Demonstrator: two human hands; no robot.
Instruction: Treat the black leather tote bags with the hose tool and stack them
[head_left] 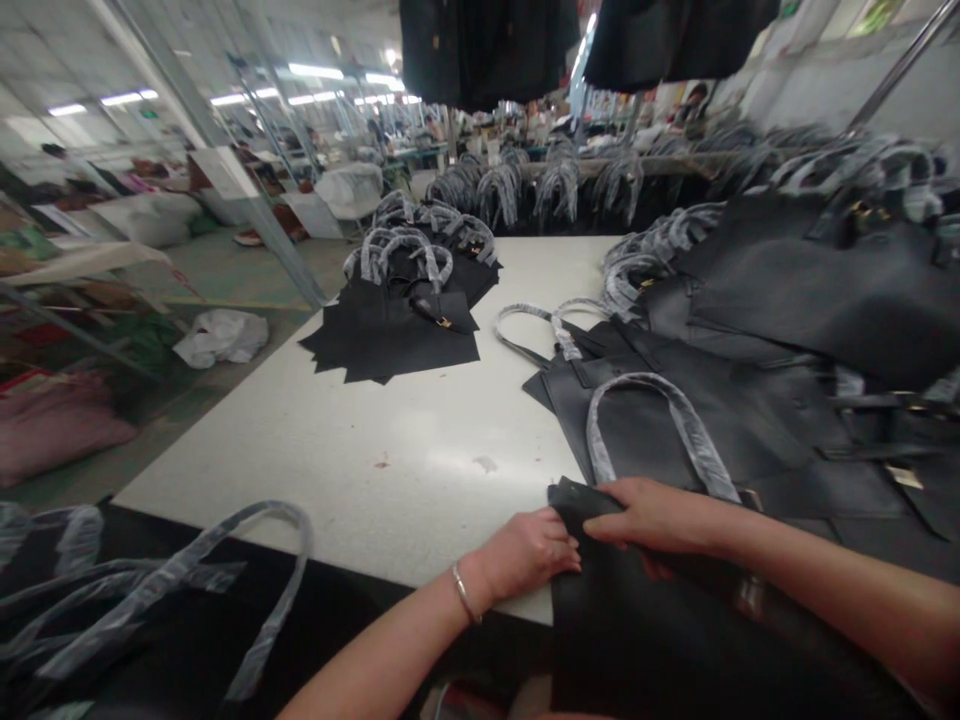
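Note:
A black leather handbag panel [622,620] hangs over the near table edge at the lower right. Its top corner sits between both hands. My left hand [529,548], with a bracelet at the wrist, has its fingers closed on the panel's left edge. My right hand [637,515] grips the top edge, thumb on the near face, other fingers partly hidden behind. Just behind it rises a plastic-wrapped handle [660,390], arching over black bag pieces [720,430] stacked on the right.
A white table [450,430] spans the middle. At its far left lies a fanned pile of black panels [397,335] with wrapped handles. More wrapped handles [277,520] lie at the lower left. Black pieces [487,50] hang overhead. A slanted metal post [225,170] stands left.

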